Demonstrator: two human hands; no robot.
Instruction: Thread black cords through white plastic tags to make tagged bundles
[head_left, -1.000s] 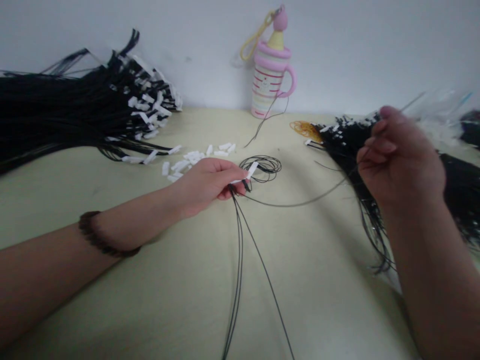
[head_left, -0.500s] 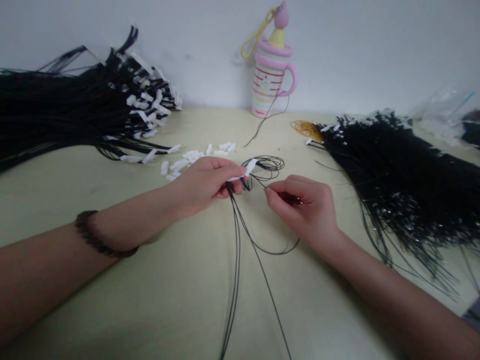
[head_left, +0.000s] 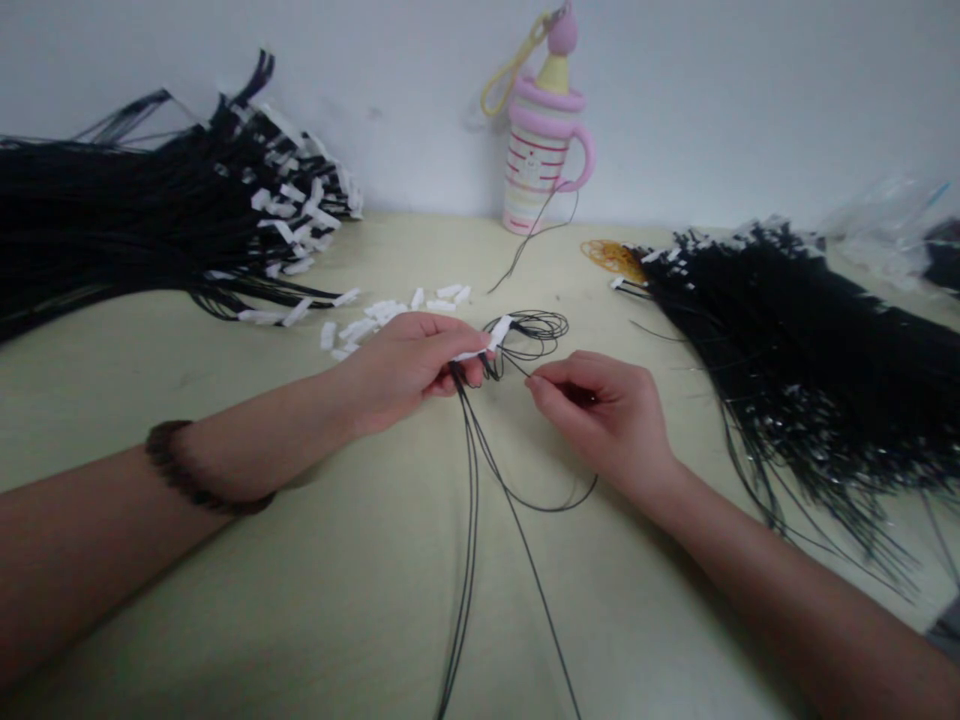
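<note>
Between thumb and fingers, my left hand (head_left: 420, 362) pinches a white connector (head_left: 500, 333) with thin black wires attached. Some of these black wires (head_left: 470, 470) hang down toward the front of the table, and others lie in loose loops just beyond the fingertips. The thumb and index finger of my right hand (head_left: 607, 410) are closed on a single thin black wire, which runs toward the connector. Its tip at the connector is too small to make out. Behind my left hand lie several loose white connectors (head_left: 382, 312) on the table.
A large bundle of black wires with white connectors (head_left: 150, 220) fills the left back. Another dense black wire bundle (head_left: 817, 350) lies at right, beside an orange disc-like piece (head_left: 611, 258). A pink-lidded cup (head_left: 536, 160) stands against the wall, near a clear plastic bag (head_left: 877, 235).
Almost nothing differs. Both hands keep their grip, and my right hand has shifted very slightly left with the wire.
</note>
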